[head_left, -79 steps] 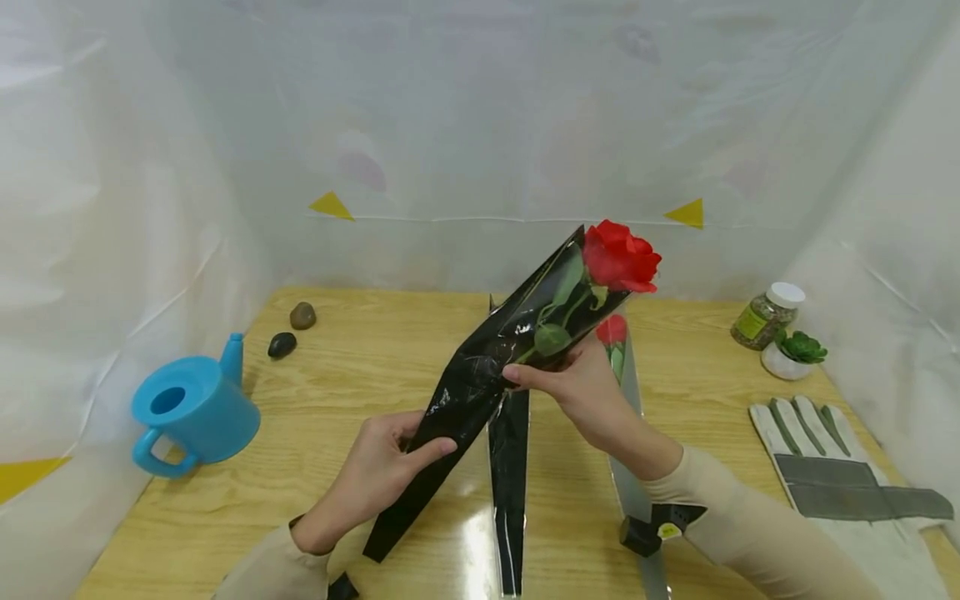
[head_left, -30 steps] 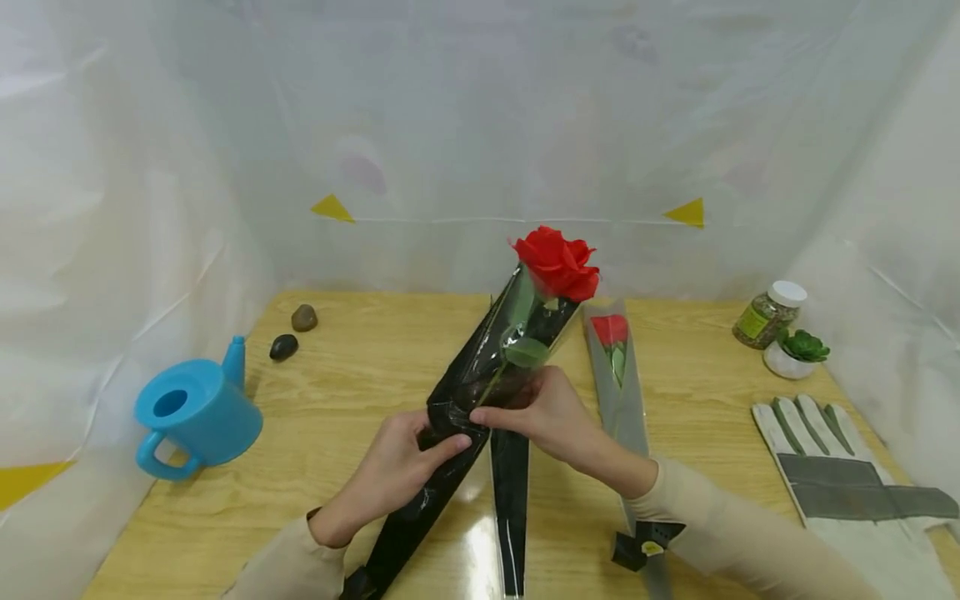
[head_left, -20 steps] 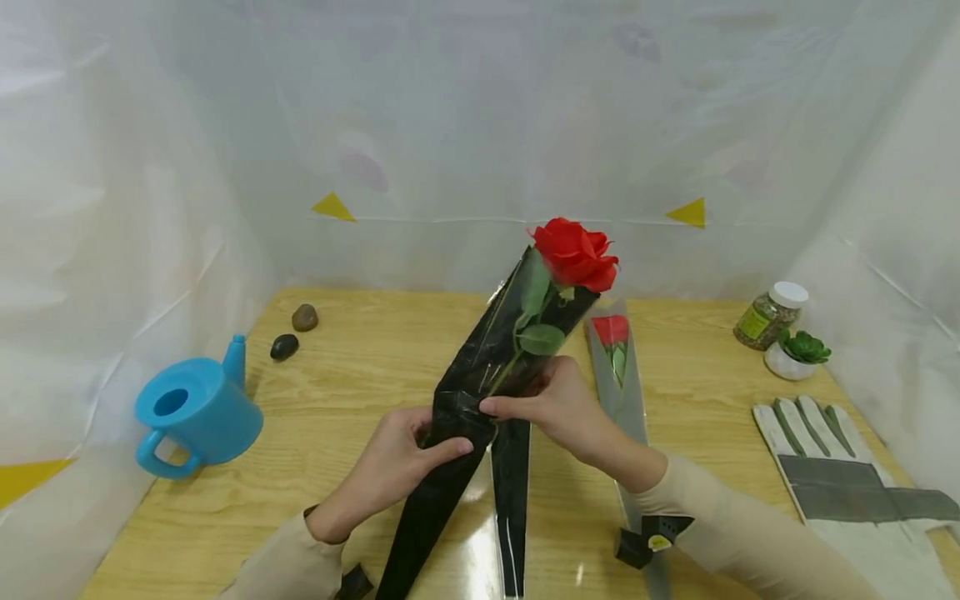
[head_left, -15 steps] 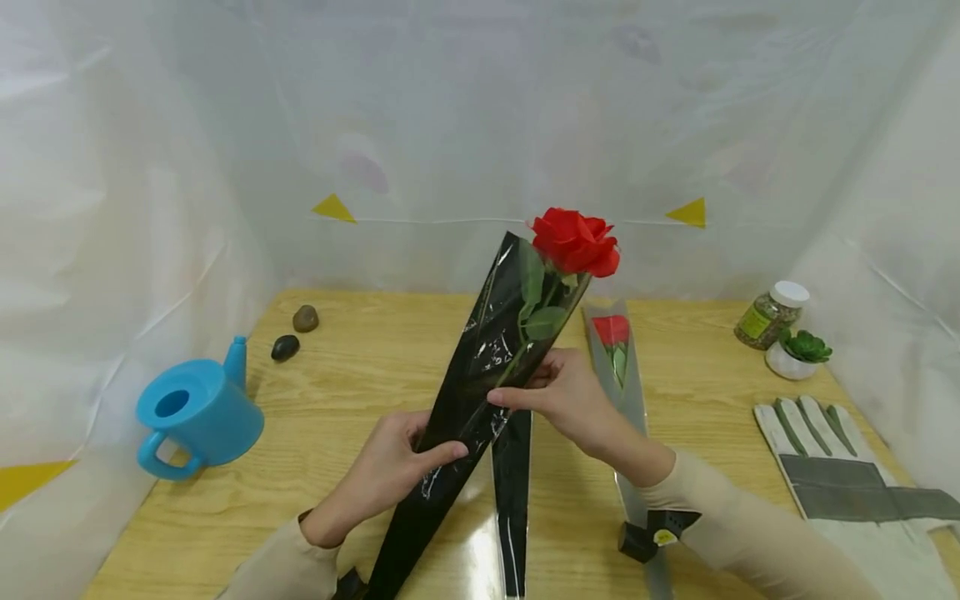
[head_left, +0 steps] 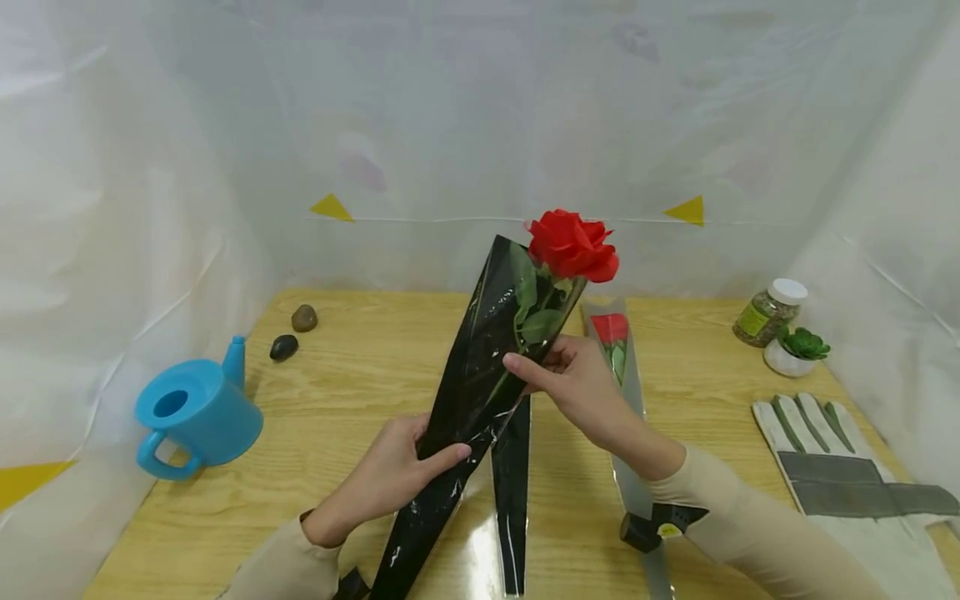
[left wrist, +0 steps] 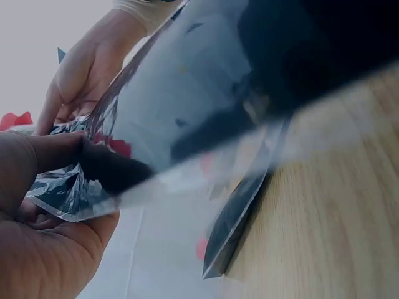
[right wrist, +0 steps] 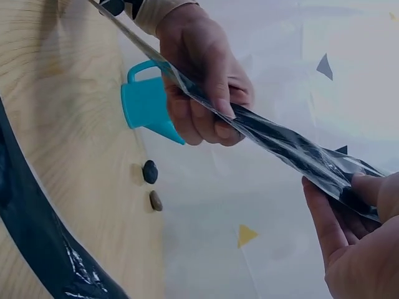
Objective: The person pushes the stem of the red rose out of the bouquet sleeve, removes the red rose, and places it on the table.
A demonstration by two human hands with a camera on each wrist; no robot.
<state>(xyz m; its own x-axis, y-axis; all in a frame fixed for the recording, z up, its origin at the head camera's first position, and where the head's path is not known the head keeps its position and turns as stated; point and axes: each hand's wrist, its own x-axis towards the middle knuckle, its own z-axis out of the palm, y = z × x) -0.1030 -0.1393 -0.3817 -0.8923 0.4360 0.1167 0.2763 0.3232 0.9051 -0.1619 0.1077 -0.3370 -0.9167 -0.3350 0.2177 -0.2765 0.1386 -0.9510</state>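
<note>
A red artificial rose stands in a black-backed clear sleeve, its bloom out past the sleeve's wide top and its green leaves showing through the film. My left hand grips the narrow lower half, thumb across the front. Higher up, my right hand pinches the right edge below the leaves, thumb in front and fingers behind. The wrapped rose leans to the right, raised above the table; in the right wrist view the sleeve stretches between both hands.
Another black sleeve lies mid-table beneath. Right of it is a smaller red rose in a grey-backed sleeve. A blue watering can and two stones are left; a jar, potted succulent and glove are right.
The wrapped rose has swung from a strong rightward lean to more upright. Its sleeve, creased between my hands a second ago, is now straighter, and my right hand has shifted up along it.
</note>
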